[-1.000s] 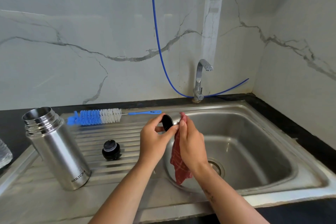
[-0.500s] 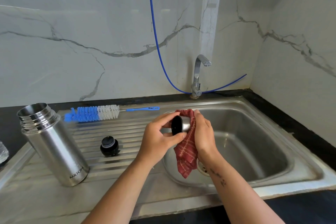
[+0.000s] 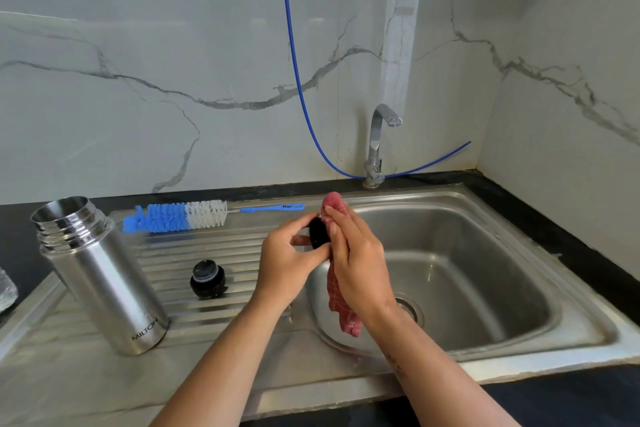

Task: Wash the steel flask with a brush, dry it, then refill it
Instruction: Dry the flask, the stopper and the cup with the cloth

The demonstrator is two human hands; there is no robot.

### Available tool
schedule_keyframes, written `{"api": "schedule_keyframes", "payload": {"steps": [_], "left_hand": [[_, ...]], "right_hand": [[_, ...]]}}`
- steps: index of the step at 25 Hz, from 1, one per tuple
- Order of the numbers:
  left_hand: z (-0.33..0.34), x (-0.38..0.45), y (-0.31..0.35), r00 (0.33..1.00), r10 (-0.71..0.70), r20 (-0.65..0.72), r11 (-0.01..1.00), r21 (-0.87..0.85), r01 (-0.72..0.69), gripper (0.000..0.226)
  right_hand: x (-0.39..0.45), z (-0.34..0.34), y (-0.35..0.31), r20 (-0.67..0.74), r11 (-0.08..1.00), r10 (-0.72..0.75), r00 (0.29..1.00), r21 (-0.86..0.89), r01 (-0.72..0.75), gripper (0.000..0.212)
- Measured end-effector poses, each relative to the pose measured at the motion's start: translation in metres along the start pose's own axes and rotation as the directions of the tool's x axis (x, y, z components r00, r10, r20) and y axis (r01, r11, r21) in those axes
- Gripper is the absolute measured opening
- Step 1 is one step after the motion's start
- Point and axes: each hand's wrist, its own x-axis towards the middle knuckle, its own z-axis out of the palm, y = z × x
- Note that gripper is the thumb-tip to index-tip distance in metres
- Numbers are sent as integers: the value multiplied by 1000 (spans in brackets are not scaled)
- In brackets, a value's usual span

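The steel flask (image 3: 100,274) stands open and upright on the drainboard at the left. A blue and white bottle brush (image 3: 180,217) lies along the drainboard's far edge. A black stopper (image 3: 207,279) sits on the ribs between flask and basin. Above the basin's left rim, my left hand (image 3: 289,260) pinches the flask's cap (image 3: 318,232), its black inside facing me. My right hand (image 3: 360,263) grips a red checked cloth (image 3: 341,315) and presses it against the cap; the cloth's tail hangs below my palm.
The steel sink basin (image 3: 467,274) lies to the right with a drain under my right wrist. A chrome tap (image 3: 379,142) stands at the back, with a blue hose (image 3: 298,80) running up the marble wall. A clear object (image 3: 5,291) shows at the left edge.
The cap has turned in my fingers, from showing its steel side to showing its black inside. My right hand shifted the cloth from wrapping the cap's side to pressing along its edge.
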Motion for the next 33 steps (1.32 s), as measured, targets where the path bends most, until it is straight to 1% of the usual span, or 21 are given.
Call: {"api": "schedule_keyframes", "payload": {"steps": [1,2,4,6,8,9,10,12,13,15,17,19,22,24,25,26,28,29,30,32,33], "left_hand": [[-1,-2,1,997,34,66,999,4,-34,56],[-2,-3,2,991,57,118,998,-6,-57,58],[-4,-6,0,983,82,166,996,-49,-75,62],[-3,-8,-2,981,102,163,993,-69,-92,63],[-2,-11,2,987,108,122,991,-98,-96,61],[-1,-11,4,991,105,88,989,-117,-94,60],[0,-11,7,994,101,49,987,-130,-94,60],[2,-10,9,995,97,-32,987,-125,-101,61],[2,-8,8,992,107,-67,989,-97,-113,60],[-1,-3,2,984,138,-112,990,-23,-141,60],[-9,5,-7,983,132,-131,990,69,-124,63],[-15,11,-12,991,73,-112,990,126,-58,65],[-16,10,-10,1000,-15,-17,993,115,16,74],[-9,6,-7,997,-22,69,996,92,16,80],[-5,4,-7,996,-9,88,998,59,4,83],[-1,2,-7,997,4,72,1000,8,-5,86],[1,3,-3,999,-25,-41,992,-128,19,89],[0,4,0,994,-66,-91,978,-201,46,84],[-2,4,2,987,-114,-117,959,-273,78,71],[-4,6,5,974,-215,-74,885,-436,162,49],[-5,6,5,965,-260,-24,833,-511,212,43]], "right_hand": [[3,-3,1,-8,999,7,1000,43,-6,32],[5,-7,1,-2,993,58,998,104,-57,31],[9,-16,0,71,943,210,975,250,-221,35],[12,-24,-2,153,861,343,927,342,-375,42],[14,-28,-8,217,749,477,852,408,-523,50],[14,-28,-10,238,702,532,813,413,-580,54],[13,-25,-10,238,701,554,798,383,-601,59],[9,-18,-7,195,801,506,840,254,-542,67],[7,-15,-6,164,857,457,874,180,-482,65],[5,-12,-6,105,941,325,940,58,-332,55],[5,-13,-8,79,979,204,976,-1,-204,44],[5,-15,-9,9,984,175,985,28,-175,36],[8,-20,-5,-134,934,304,943,236,-268,35],[10,-20,-3,-100,891,372,923,318,-325,39],[9,-18,-2,-47,878,384,922,326,-349,42],[8,-16,-2,4,867,396,918,329,-375,45],[7,-13,-4,98,809,427,899,403,-428,45],[6,-13,-6,146,767,431,890,460,-447,40],[7,-14,-7,192,731,423,886,506,-459,31],[8,-16,-8,236,707,383,893,547,-448,20],[8,-18,-8,209,726,356,911,552,-410,22]]}}
